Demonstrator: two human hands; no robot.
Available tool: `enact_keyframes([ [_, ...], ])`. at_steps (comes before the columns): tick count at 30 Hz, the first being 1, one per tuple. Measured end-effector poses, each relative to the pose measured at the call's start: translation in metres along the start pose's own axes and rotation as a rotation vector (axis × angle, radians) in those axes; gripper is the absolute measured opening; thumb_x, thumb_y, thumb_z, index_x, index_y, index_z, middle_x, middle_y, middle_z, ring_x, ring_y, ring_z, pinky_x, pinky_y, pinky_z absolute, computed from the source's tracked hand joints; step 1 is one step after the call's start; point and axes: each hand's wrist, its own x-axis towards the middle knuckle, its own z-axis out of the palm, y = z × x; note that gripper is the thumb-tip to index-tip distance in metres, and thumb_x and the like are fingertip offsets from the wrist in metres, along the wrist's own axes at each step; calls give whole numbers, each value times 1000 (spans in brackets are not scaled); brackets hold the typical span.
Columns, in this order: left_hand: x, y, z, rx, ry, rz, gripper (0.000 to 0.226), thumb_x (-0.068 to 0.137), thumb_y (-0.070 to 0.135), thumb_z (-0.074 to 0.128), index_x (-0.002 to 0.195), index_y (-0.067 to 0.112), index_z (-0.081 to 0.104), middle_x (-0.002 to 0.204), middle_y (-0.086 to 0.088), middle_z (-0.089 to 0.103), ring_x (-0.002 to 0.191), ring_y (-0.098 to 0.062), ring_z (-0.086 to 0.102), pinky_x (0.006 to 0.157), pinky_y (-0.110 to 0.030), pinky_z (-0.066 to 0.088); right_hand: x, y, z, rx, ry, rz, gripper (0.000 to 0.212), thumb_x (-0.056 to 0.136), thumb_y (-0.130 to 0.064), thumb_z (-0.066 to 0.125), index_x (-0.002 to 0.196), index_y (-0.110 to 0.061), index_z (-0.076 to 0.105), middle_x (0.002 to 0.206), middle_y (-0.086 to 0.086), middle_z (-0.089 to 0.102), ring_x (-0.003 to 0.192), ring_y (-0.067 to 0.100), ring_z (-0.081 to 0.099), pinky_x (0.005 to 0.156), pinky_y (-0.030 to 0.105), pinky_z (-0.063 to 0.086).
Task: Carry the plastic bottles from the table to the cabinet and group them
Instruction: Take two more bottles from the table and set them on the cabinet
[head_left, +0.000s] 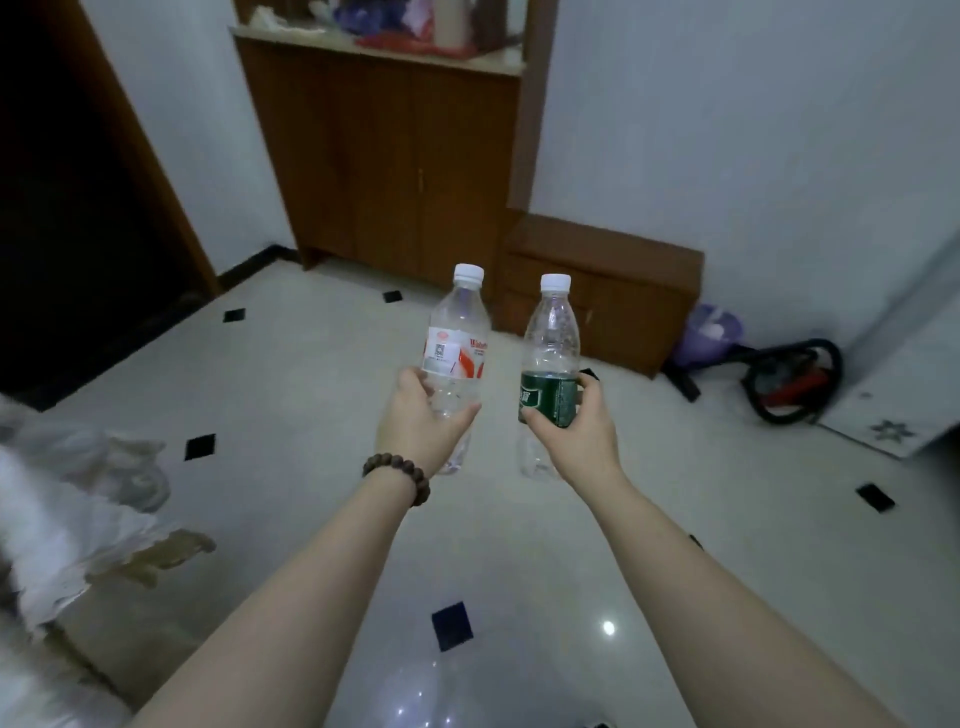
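Shiny pale floor tiles (322, 374) w/ little black squares fill the room, and two plastic bottles are held up over them, side by side, not touching. Left hand (421, 421) is wrapped round the lower part of the red-label bottle (460, 338). It's see-through, white cap on top, looks empty inside. Right hand (576, 426) is wrapped round the green-label bottle (551, 358), fingers over the green band. Also clear, white cap, looks empty too. Both stand about upright, caps up.

Left wrist has a bracelet (397, 474) of round brown beads.

Past the bottles is a tall brown wood cabinet (384, 171) w/ shut doors and a pale top. Some red and purple stuff sits on top, too blurry to name. Just right of it is a low brown cabinet (608, 291). Near that, by the white wall, a purple bin (709, 327) and a black and red vacuum (795, 379). Crumpled white plastic bags (104, 467) lie at the left edge.
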Motion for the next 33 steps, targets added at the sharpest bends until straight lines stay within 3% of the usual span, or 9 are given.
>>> enact_keyframes([
  [6,-14,96,142,16,-268,165,50,76,39,76,105,24,39,97,7,50,89,-15,55,74,-28,47,16,67,-148,-5,301,137,65,68,-34,78,122,-23,43,116,1,57,101,17,57,85,30,45],
  [17,-101,254,391,-5,-643,430,52,75,40,77,106,21,40,96,7,51,88,-17,56,80,-36,52,5,180,-405,-31,718,320,65,71,-34,77,124,-22,42,117,-1,55,97,14,54,78,26,41],
  [24,-162,320,497,-66,-829,546,52,75,39,77,111,21,43,99,7,55,86,-12,57,75,-30,50,-23,228,-513,-49,913,403,68,73,-33,77,128,-23,38,121,-2,53,104,14,52,88,33,47],
  [29,-184,354,569,-30,-923,600,50,74,43,76,103,23,42,101,4,57,90,-16,60,79,-41,55,-25,265,-565,-30,997,493,75,73,-34,77,133,-22,35,127,-1,52,109,16,53,93,38,49],
  [33,-197,381,628,-20,-968,625,50,73,44,77,105,22,45,99,6,58,87,-14,61,77,-39,55,-13,294,-606,-36,1043,549,75,75,-31,76,135,-19,33,130,1,51,113,18,52,92,33,45],
])
